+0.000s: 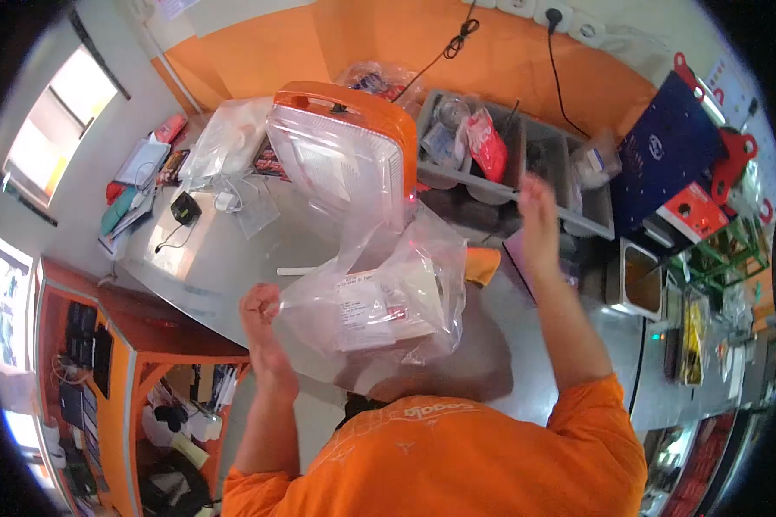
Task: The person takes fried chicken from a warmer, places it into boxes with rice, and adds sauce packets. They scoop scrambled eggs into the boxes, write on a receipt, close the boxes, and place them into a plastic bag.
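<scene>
A clear plastic bag point(444, 332) stands on the metal counter in front of me. Through its film show a printed receipt point(364, 302) and a pale package. My left hand point(265, 323) pinches the bag's left corner, pulling the film out sideways. My right hand point(540, 220) is raised to the right of the bag, apart from it, in front of the grey divided bin point(526, 159). Its fingers point upward and look stretched out, with nothing visible in them. Behind the bag rises an orange-framed lamp point(345, 146), whose lower part the film overlaps.
Small packets and a red pouch point(486, 148) lie in the bin. An orange cloth point(483, 265) sits beside the bag. A metal container point(640, 280) and a dark blue box point(668, 146) stand at right. At left are a black adapter point(184, 208) and plastic bags point(228, 142).
</scene>
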Tool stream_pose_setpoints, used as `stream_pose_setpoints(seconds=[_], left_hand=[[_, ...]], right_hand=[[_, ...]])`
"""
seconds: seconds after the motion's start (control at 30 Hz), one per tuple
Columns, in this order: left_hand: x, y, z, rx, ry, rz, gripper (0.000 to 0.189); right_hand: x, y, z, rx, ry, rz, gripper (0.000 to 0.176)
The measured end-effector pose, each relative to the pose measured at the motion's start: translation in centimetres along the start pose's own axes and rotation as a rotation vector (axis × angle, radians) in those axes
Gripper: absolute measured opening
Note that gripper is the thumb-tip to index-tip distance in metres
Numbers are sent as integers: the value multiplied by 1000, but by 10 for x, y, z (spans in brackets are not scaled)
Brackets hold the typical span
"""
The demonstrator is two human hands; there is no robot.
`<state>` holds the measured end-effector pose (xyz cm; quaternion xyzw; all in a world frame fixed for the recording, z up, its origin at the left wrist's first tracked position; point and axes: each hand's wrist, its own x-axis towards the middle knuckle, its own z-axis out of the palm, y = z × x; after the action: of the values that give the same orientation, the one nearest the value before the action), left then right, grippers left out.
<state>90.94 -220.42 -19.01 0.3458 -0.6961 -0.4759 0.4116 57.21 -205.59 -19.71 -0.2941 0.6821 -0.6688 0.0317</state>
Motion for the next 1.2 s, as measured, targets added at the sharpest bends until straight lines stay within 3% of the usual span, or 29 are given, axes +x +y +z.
stream_pose_setpoints(seconds=[0.03,0.1,0.17,0.27,0.3,0.37,0.4,0.43,0.5,0.53,0.57,0.63,0.67,0.77,0.87,0.97,1.07,1.13,1.2], left_hand=[[-5,45,10,158,-71,202,38],[-4,64,21,458,-191,338,24],[7,57,22,731,-289,221,16],[11,73,6,-143,-143,-204,33],[16,76,-3,-262,-168,-210,31],[23,103,0,-59,-73,-62,29],[24,114,4,39,-27,-1,29],[20,115,11,-116,-84,-15,30],[27,121,8,8,-78,-55,28],[26,122,9,63,-76,-84,28],[24,123,11,-21,-189,27,25],[28,111,12,-165,-187,60,24],[32,113,12,-39,-168,102,23],[34,113,17,78,-186,106,22],[27,102,13,128,-191,49,19],[22,91,5,158,-193,86,16],[15,88,-3,124,-218,88,14],[9,90,-8,159,-225,55,15],[3,88,-14,90,-261,-33,31]], right_hand=[[44,17,0,-49,26,-270,29],[111,-6,12,-473,-97,-561,21],[168,16,36,-656,-222,-463,21],[224,55,54,-805,-546,-282,21],[236,66,60,-981,-620,-312,20],[252,91,67,-1353,-780,-357,21],[261,106,66,-1386,-766,-377,21],[268,121,63,-1422,-757,-393,21],[260,131,63,-1477,-775,-391,21],[252,112,61,-1498,-797,-380,22],[249,95,61,-1518,-802,-373,23],[251,89,61,-1535,-808,-395,23],[253,90,61,-1547,-817,-412,25],[275,128,53,-1504,-674,-577,27],[259,102,45,-1492,-673,-706,25],[251,93,45,-1510,-670,-522,21],[226,86,40,-1441,-570,-857,19],[237,101,43,-1412,-775,-705,20],[238,99,56,-1491,-968,-478,27]])
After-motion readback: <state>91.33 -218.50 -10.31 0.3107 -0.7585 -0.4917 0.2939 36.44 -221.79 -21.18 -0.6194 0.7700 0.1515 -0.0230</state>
